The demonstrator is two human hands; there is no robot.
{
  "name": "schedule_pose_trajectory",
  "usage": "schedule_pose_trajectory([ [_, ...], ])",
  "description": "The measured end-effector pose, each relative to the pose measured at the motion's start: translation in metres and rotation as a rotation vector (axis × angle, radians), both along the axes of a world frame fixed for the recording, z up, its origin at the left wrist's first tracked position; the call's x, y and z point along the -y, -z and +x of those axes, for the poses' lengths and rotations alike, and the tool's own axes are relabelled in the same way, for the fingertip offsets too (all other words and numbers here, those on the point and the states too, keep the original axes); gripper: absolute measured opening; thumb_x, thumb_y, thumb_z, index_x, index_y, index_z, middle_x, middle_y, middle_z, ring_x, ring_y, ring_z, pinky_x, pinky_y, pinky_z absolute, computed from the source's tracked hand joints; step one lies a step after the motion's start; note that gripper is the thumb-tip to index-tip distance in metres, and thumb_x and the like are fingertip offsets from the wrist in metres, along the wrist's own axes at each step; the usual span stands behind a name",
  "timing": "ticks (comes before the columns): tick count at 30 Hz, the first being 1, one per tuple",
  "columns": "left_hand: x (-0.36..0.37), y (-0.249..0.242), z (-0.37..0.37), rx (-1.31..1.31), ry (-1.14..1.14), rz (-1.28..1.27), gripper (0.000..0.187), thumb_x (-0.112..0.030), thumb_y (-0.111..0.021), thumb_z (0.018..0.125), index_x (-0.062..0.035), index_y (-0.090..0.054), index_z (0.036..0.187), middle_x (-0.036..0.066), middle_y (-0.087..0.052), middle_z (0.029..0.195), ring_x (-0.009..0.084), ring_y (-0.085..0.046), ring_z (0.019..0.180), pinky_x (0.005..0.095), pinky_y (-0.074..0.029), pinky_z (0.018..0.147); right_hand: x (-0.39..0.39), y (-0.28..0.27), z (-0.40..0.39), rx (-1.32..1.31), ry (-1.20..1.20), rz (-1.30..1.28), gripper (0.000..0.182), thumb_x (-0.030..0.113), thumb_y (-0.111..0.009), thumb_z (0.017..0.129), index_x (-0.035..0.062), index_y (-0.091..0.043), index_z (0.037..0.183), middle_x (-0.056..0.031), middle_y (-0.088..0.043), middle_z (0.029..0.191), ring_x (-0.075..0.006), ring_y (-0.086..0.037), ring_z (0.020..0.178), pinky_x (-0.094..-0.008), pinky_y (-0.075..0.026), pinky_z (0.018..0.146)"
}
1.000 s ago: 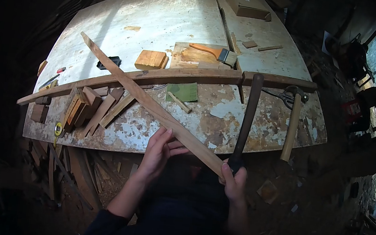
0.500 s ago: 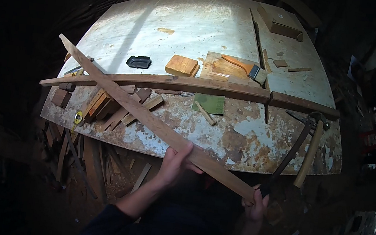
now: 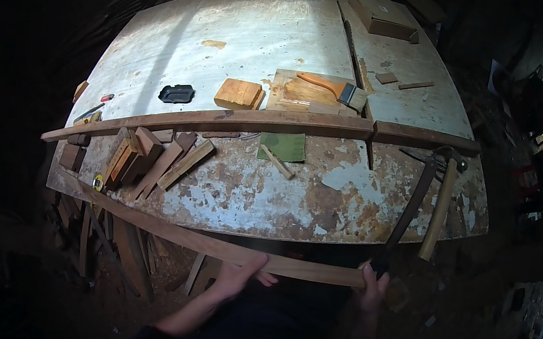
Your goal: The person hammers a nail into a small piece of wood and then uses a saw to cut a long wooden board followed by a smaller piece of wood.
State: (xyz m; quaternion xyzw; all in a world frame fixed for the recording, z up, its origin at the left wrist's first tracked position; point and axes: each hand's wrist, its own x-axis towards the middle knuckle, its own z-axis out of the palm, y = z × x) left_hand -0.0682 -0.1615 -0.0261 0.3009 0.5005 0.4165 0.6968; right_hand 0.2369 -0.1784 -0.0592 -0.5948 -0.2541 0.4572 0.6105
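A long, narrow wooden board (image 3: 175,232) lies across the front of the workbench, its far end over the bench's left front corner. My left hand (image 3: 239,275) grips it near the middle, thumb on top and fingers beneath. At the board's right end, my right hand (image 3: 372,287) is closed round the wood. Just beyond that hand is the dark handle of a long tool (image 3: 409,210), which rests on the bench. A hammer (image 3: 440,210) with a pale wooden handle lies beside it.
On the workbench (image 3: 246,214), a long wooden rail (image 3: 223,123) runs crosswise. Behind it are a brush (image 3: 329,87), a wood block (image 3: 239,94), a black tray (image 3: 177,93) and a cardboard box (image 3: 382,17). Wood pieces (image 3: 137,156), green cloth (image 3: 282,146) and a tape measure (image 3: 98,182) sit in front.
The board's far end has swung down and towards me, from above the rail to the bench's front left corner. Both hands keep hold of it. The view has shifted slightly.
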Motion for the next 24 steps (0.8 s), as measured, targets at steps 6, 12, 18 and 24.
schedule_pose_trajectory([
  [6, -0.011, 0.015, 0.015, -0.018, -0.119, 0.142, 0.027, -0.019, -0.065, 0.110, 0.0058, -0.063, 0.118, 0.020, -0.074, 0.098, 0.0281, -0.076, 0.074, 0.0384, -0.064, 0.067, -0.008, 0.012, 0.004, 0.036, 0.141, 0.086, 0.026, 0.028, -0.054, 0.115, 0.0071, -0.064, 0.104, 0.0079, -0.049, 0.074, -0.0013, -0.039, 0.060, -0.0220, -0.026, 0.052],
  [12, -0.018, 0.023, 0.032, -0.069, -0.204, 0.175, 0.029, -0.028, -0.063, 0.112, 0.0014, -0.064, 0.113, 0.015, -0.070, 0.088, 0.0214, -0.067, 0.066, 0.0348, -0.057, 0.060, 0.021, 0.034, -0.013, 0.192, 0.199, 0.016, 0.028, 0.030, -0.053, 0.116, 0.0085, -0.066, 0.103, 0.0111, -0.041, 0.073, -0.0008, -0.035, 0.062, -0.0228, -0.025, 0.056],
  [18, -0.014, 0.025, 0.046, 0.017, -0.314, 0.117, 0.028, -0.029, -0.062, 0.112, -0.0006, -0.063, 0.113, 0.014, -0.066, 0.093, 0.0193, -0.064, 0.063, 0.0325, -0.053, 0.053, 0.042, 0.051, -0.020, 0.450, 0.033, -0.060, 0.025, 0.024, -0.056, 0.113, 0.0033, -0.068, 0.107, 0.0032, -0.055, 0.082, -0.0072, -0.049, 0.071, -0.0255, -0.038, 0.066],
  [24, -0.006, 0.040, 0.045, -0.004, -0.220, 0.106, 0.024, -0.024, -0.062, 0.112, -0.0002, -0.063, 0.115, 0.014, -0.068, 0.098, 0.0198, -0.065, 0.065, 0.0324, -0.055, 0.054, 0.058, 0.060, -0.019, 0.575, -0.131, -0.183, 0.022, 0.015, -0.059, 0.108, -0.0028, -0.070, 0.115, -0.0158, -0.077, 0.099, -0.0260, -0.075, 0.089, -0.0360, -0.056, 0.083],
])
